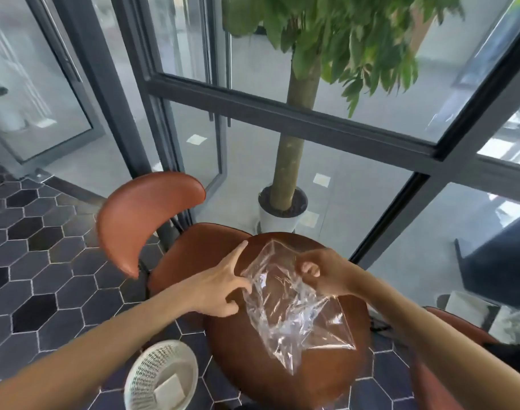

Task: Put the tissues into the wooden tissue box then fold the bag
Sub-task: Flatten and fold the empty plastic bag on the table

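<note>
Left hand (pixel 223 287) splayed, grip wide, fingertips on clear bag (pixel 294 309), right hand (pixel 323 273) grip pinching bag's edge

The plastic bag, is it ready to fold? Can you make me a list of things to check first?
1. Bag empty: ok. The clear plastic bag looks see-through with nothing inside.
2. Bag flat on the table: not ok. It is crumpled and partly lifted.
3. Right hand has a grip: ok. It is closed on the bag's upper edge.
4. Left hand is helping: ok. Its fingers are spread, touching the bag's left edge.
5. Tissues inside the wooden tissue box: cannot tell. No box shows in this view.
6. Room to fold: ok. Only the bag lies on the visible tabletop.
</note>
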